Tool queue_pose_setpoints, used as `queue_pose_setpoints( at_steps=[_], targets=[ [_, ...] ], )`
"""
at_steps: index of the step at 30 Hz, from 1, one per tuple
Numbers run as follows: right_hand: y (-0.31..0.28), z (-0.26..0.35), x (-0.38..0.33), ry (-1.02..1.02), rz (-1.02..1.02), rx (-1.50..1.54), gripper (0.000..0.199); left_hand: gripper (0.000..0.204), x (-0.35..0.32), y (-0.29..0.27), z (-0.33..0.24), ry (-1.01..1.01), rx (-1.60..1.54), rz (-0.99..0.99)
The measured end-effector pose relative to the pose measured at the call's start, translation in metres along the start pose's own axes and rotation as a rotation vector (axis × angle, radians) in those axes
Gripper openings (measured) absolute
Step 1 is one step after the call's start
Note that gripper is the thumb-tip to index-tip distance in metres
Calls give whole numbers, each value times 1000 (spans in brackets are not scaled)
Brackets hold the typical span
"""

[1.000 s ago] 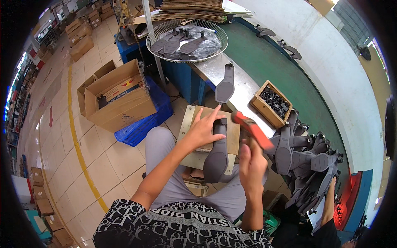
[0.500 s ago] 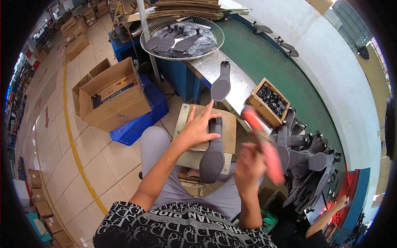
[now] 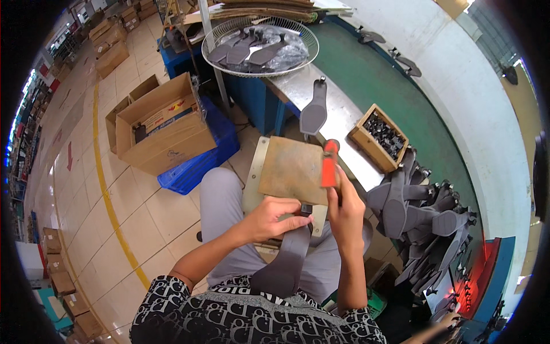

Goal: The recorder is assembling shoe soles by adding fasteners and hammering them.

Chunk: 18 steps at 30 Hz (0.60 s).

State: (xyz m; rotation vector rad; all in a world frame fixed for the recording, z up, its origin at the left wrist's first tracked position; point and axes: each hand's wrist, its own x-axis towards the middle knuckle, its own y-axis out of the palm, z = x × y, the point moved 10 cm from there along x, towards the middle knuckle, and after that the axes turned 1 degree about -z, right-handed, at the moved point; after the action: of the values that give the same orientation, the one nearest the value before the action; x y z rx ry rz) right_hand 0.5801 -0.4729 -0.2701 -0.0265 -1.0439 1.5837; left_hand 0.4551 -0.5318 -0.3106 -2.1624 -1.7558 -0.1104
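Item: dark grey shoe sole, long and flat, lay over the seated person's lap, its upper end at the near edge of a brown wooden work board that rested on the knees. Left hand: grip closed over the sole's upper end, fingers curled across it, pressing it against the board's edge. Right hand: grip closed around the handle of a red-handled hammer, held upright just right of the left hand, its head above the board and apart from the sole. Sole thus sat under the left grip and just beside and below the right grip. Surroundings: steel desk beyond the board, carrying a single grey sole and a small wooden box of dark small parts; round wire basket of grey soles further back; heap of finished soles on lasts at the right; open cardboard box on a blue crate on the tiled floor at the left.
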Motion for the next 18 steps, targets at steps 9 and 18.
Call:
queue_pose_setpoints(
  at_steps=[9, 18],
  targets=[
    [19, 38, -8, -129, 355, 167, 25, 26, -40, 10, -32, -279, -423, 106],
    [2, 96, -42, -369, 882, 852, 25, 24, -47, 57, -50, -304, -826, 577]
  ],
)
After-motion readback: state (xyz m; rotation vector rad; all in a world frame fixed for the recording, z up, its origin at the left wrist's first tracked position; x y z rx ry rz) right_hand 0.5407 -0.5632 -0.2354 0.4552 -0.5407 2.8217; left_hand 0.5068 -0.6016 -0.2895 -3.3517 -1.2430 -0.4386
